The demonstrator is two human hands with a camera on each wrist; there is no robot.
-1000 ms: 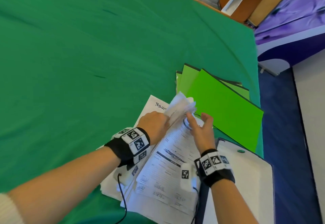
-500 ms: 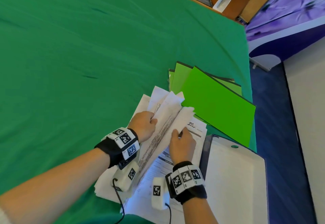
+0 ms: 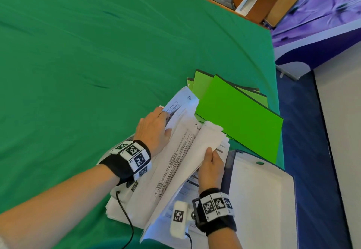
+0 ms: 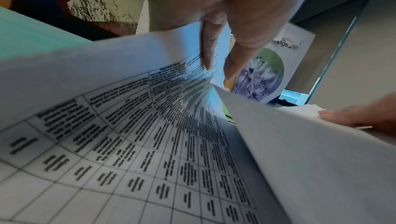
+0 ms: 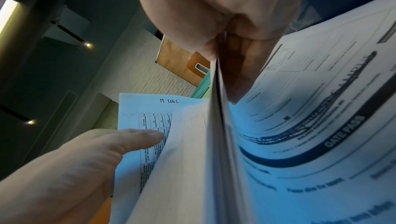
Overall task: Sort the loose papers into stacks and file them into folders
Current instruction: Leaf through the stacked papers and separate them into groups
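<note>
Head view: a pile of loose papers [image 3: 148, 196] lies at the near edge of a green-covered worktop [image 3: 78, 72], partly fanned open like a book. The left hand [image 3: 154, 131] rests flat on a printed table sheet [image 3: 179, 100], fingers nearly straight, pressing that leaf back. The right hand [image 3: 212, 167] grips a thick bundle of sheets [image 3: 203, 147], thumb on top and fingers curled beneath, holding it up off the pile.

Just beyond the papers, several bright green folders [image 3: 238, 117] lie overlapped, and the lifted bundle hides their near corner. Beside the right hand sits a white ring binder [image 3: 261, 200] with a dark spine. Both wrists wear black bands with black-and-white square markers.

Left wrist view adds what the head view cannot: the table sheet [image 4: 137, 143] close up, ruled into cells of small print too blurred to read, and a poster behind showing pale flowers and a word beginning "Digit".

Right wrist view shows the bundle edge-on [image 5: 216, 126], pinched between thumb and fingers. Handwriting on the table sheet [image 5: 150, 109] seems to read "IT LOGS". Under the bundle a form [image 5: 321, 126] carries a dark band reading "GATE PASS".
</note>
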